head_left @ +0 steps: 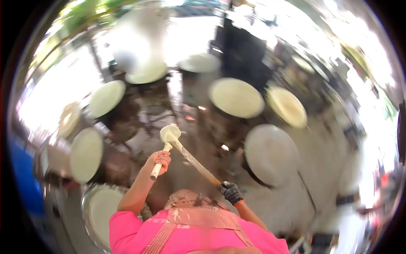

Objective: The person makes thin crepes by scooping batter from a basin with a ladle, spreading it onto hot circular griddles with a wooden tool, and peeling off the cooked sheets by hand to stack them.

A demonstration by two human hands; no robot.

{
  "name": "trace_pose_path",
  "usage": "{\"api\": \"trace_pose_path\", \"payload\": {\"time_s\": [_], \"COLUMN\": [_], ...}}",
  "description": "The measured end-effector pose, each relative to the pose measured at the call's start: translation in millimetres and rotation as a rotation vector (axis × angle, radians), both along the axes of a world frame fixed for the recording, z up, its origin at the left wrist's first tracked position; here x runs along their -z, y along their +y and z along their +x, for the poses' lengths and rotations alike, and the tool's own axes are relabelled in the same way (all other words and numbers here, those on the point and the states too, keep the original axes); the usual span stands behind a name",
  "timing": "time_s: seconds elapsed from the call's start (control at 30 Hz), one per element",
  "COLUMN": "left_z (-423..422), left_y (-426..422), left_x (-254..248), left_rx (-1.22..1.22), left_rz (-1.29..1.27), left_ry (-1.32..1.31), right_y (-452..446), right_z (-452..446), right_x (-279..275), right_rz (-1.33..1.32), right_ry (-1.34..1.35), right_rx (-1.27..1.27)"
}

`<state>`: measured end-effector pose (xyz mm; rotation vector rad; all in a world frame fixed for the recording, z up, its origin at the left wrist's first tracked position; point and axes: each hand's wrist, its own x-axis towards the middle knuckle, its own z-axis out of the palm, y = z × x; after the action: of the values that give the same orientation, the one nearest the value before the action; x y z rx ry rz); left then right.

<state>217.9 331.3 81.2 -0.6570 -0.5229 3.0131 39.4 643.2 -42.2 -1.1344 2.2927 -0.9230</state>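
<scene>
My bare left hand [161, 160] is wrapped round a short, pale-coated stick [156, 171]. In my right hand [231, 192], which wears a dark knit glove with an orange cuff, is the end of a long wooden-handled ladle [196, 165]. Its round cup [170, 133] is smeared with cream-coloured batter and lies in front of me. The top of the short stick meets the cup; I cannot tell whether it touches or only overlaps it. To the left of my body stands a wide metal basin [89, 224] of pale, smooth liquid.
Round pans with pale yellow contents stand in an arc: one on the left [86, 155], one ahead [237, 98], one at the right [287, 107]. A grey round lid or pan [271, 155] is nearer on the right. A blue object [26, 178] stands far left. The surroundings are blurred.
</scene>
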Motion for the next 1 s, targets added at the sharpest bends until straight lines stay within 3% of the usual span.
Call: {"api": "trace_pose_path", "payload": {"time_s": [0.03, 0.07, 0.13, 0.2, 0.27, 0.3, 0.33, 0.4, 0.43, 0.47, 0.53, 0.57, 0.6, 0.63, 0.67, 0.7, 0.73, 0.8, 0.83, 0.87, 0.9, 0.93, 1.0], "left_z": [-40.7, -77.5, -149.3, -214.3, -283.6, -309.3, -333.2, -376.7, -392.7, -404.9, -429.4, -442.9, -451.1, -463.6, -471.3, -470.2, -463.9, -460.7, -460.1, -463.5, -466.8, -467.8, -475.6], "left_y": [19.0, 41.2, 79.0, 113.2, 137.0, 153.4, 173.4, 207.8, 223.5, 239.5, 262.1, 271.0, 281.0, 275.0, 261.6, 247.4, 235.0, 224.7, 223.1, 225.1, 230.8, 234.0, 233.5], "left_x": [6.7, 8.2, 7.9, -1.5, 22.6, 10.4, -1.8, 1.1, 5.0, 11.1, 43.4, 73.7, 103.9, 127.3, 128.2, 129.6, 131.1, 121.8, 115.1, 106.8, 98.1, 89.1, 59.9], "left_rx": [0.109, 0.210, 0.404, 0.571, 0.845, 0.898, 0.917, 1.003, 0.995, 0.983, 0.912, 0.857, 0.802, 0.684, 0.590, 0.471, 0.339, 0.342, 0.345, 0.399, 0.459, 0.517, 0.186], "left_rz": [0.047, 0.096, 0.147, 0.158, 0.075, -0.358, -0.795, -1.146, -1.239, -1.325, -1.466, -1.522, -1.568, -2.070, -2.320, -2.562, -2.799, -2.873, -2.912, -2.862, -2.813, -2.768, -2.561], "left_ry": [0.015, 0.026, 0.071, 0.144, 0.160, 0.162, 0.173, 0.164, 0.222, 0.281, 0.305, 0.271, 0.236, 0.257, 0.305, 0.340, 0.358, 0.363, 0.366, 0.385, 0.406, 0.424, 0.446], "right_y": [51.3, 105.4, 172.1, 219.2, 236.0, 255.7, 251.7, 231.2, 222.7, 207.1, 163.2, 162.2, 164.0, 170.0, 176.0, 178.3, 187.5, 185.7, 178.4, 160.9, 142.0, 145.7, 161.6], "right_z": [-5.4, -7.1, -2.3, -3.3, -0.9, -3.0, -6.3, -16.7, -22.0, -29.6, -57.4, -72.6, -70.3, -72.3, -81.5, -77.4, -69.8, -80.6, -98.2, -109.8, -121.5, -123.9, -141.9], "right_x": [17.8, 30.0, -6.0, -30.3, -74.9, -61.9, -68.6, -90.3, -96.7, -97.9, -100.8, -60.0, -40.1, -28.8, -25.5, -55.1, -60.6, -28.8, 3.6, -6.6, -19.9, -14.4, 6.6], "right_rz": [0.059, 0.258, 0.259, 0.667, 0.554, 0.433, 0.246, -0.121, -0.053, 0.074, 0.398, 0.285, 0.344, 0.401, 0.442, 0.345, -0.005, -0.634, -0.689, -0.674, -0.646, -0.230, 0.535], "right_ry": [0.159, -0.002, 0.165, 0.190, 0.089, 0.037, 0.185, 0.488, 0.191, 0.321, 0.180, 0.298, 0.199, 0.112, 0.039, -0.234, -0.415, -0.546, -0.240, -0.398, -0.553, -0.352, 0.065], "right_rx": [0.107, 0.266, 0.507, 0.819, 1.162, 1.236, 1.235, 1.200, 1.194, 1.136, 1.217, 1.258, 1.302, 1.337, 1.367, 1.510, 1.505, 1.603, 1.540, 1.524, 1.504, 1.494, 1.354]}}
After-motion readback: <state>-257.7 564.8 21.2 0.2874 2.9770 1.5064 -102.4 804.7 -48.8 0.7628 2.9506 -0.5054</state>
